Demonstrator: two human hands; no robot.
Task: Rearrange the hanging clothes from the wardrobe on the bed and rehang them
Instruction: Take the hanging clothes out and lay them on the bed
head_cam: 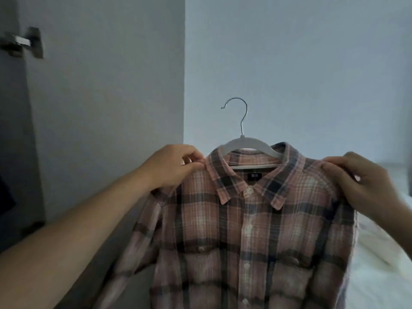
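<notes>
At centre frame, the plaid shirt (245, 219) is hanging buttoned on a white hanger (249, 144), so this garment looks dressed but not yet rehung. The left hand (171, 168) is pinching one shoulder seam; the right hand (365, 184) is gripping the other. Open air is surrounding the hook. The bed (383, 264) is lying at lower right, a wardrobe panel (100, 108) standing at left.

Shirt (245, 219) on hanger (247, 144), left hand (171, 168) and right hand (365, 181) at its shoulders, bed (383, 264) behind right.
</notes>
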